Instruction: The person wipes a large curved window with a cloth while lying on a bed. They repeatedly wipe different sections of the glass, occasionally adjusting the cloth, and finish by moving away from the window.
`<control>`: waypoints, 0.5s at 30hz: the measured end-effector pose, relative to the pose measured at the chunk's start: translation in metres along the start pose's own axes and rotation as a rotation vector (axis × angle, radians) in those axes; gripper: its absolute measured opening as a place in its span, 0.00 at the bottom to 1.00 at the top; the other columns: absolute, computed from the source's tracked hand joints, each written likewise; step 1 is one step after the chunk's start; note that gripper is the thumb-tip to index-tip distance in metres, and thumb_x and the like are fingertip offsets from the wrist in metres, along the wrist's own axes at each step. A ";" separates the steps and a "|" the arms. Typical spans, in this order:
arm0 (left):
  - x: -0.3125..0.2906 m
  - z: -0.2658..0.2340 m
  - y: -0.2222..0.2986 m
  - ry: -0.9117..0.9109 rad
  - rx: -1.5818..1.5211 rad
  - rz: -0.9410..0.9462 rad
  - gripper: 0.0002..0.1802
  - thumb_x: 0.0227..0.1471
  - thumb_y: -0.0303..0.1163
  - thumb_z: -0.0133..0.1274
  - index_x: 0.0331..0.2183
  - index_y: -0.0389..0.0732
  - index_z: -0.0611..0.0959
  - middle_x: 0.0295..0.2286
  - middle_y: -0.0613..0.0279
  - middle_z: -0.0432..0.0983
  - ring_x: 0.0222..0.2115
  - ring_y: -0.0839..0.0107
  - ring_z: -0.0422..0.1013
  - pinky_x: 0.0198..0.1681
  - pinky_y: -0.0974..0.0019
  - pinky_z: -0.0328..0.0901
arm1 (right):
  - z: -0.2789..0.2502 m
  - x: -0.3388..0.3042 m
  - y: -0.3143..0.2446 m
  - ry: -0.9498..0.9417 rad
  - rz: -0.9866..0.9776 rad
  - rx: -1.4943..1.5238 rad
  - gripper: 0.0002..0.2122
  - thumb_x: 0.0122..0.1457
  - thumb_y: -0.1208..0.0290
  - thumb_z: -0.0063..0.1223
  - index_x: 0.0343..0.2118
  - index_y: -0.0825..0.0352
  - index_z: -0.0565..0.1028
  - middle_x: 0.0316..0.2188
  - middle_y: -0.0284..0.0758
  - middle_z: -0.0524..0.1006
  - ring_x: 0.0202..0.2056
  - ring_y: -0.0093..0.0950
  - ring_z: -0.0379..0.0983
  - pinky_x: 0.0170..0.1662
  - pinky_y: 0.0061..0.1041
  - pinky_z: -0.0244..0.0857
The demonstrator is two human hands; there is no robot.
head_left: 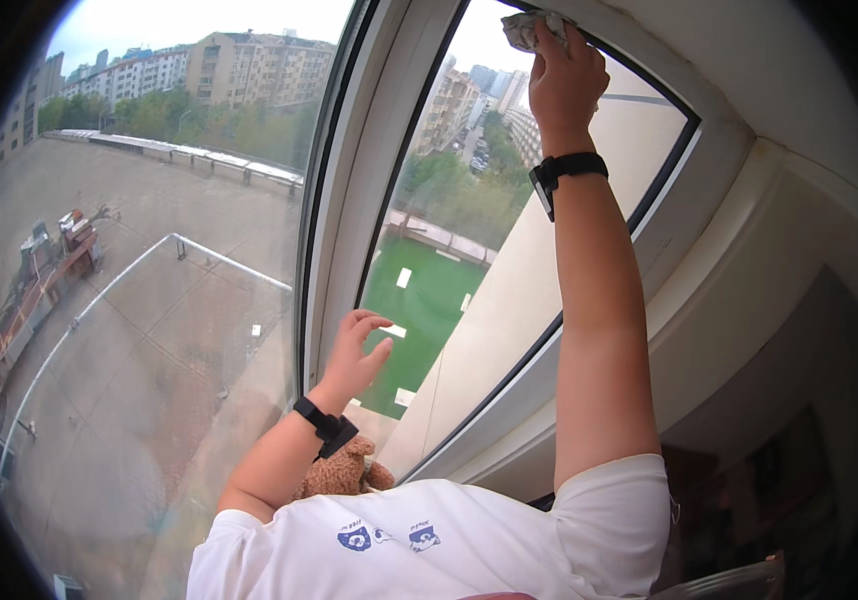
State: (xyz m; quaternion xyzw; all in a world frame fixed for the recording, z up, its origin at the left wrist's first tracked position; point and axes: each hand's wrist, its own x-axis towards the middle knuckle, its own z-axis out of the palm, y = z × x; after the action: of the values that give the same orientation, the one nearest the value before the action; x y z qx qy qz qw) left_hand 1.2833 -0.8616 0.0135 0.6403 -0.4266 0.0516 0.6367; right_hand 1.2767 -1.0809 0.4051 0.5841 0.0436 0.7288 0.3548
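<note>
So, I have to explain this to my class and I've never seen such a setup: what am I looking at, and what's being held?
There's no machine here, just a person's two bare hands. The single picture comes from a wide fisheye camera on the person's head, looking down, so straight edges bend. The right hand reaches up with a crumpled, pale wad, cloth or paper, at the top of a window with a pale frame. The left hand is open and holds nothing. Each wrist wears a black band. Near the white T-shirt, a partly hidden brown plush toy shows. Buildings and trees stand outside.
</note>
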 end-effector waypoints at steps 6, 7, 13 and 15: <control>0.005 0.005 -0.004 0.064 0.006 -0.037 0.15 0.50 0.31 0.55 0.41 0.41 0.80 0.44 0.57 0.68 0.46 0.62 0.66 0.48 0.61 0.63 | -0.015 -0.022 -0.026 -0.122 0.022 0.245 0.16 0.51 0.79 0.55 0.43 0.58 0.80 0.48 0.37 0.75 0.44 0.41 0.70 0.47 0.42 0.62; 0.004 0.007 -0.003 0.066 0.002 -0.043 0.15 0.49 0.31 0.55 0.41 0.41 0.80 0.44 0.57 0.68 0.46 0.63 0.66 0.48 0.61 0.63 | -0.019 -0.036 -0.039 -0.149 0.020 0.274 0.16 0.49 0.80 0.54 0.42 0.58 0.80 0.46 0.37 0.76 0.44 0.41 0.70 0.46 0.42 0.63; -0.016 0.023 -0.003 0.072 -0.032 -0.091 0.14 0.49 0.30 0.55 0.41 0.42 0.80 0.44 0.58 0.68 0.45 0.63 0.67 0.47 0.62 0.63 | -0.085 -0.198 -0.154 -0.524 -0.075 0.503 0.16 0.51 0.70 0.51 0.43 0.51 0.80 0.56 0.25 0.69 0.52 0.31 0.62 0.52 0.35 0.54; -0.027 0.024 -0.008 0.073 -0.025 -0.092 0.14 0.49 0.30 0.55 0.41 0.42 0.80 0.44 0.58 0.68 0.45 0.63 0.67 0.47 0.62 0.63 | -0.122 -0.260 -0.187 -0.695 -0.160 0.529 0.14 0.52 0.69 0.50 0.42 0.50 0.79 0.59 0.25 0.67 0.55 0.30 0.60 0.54 0.34 0.52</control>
State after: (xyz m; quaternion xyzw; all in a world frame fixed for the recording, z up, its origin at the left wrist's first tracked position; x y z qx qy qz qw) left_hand 1.2594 -0.8702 -0.0135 0.6487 -0.3740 0.0401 0.6616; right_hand 1.2733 -1.0472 0.0641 0.8599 0.1519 0.4230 0.2418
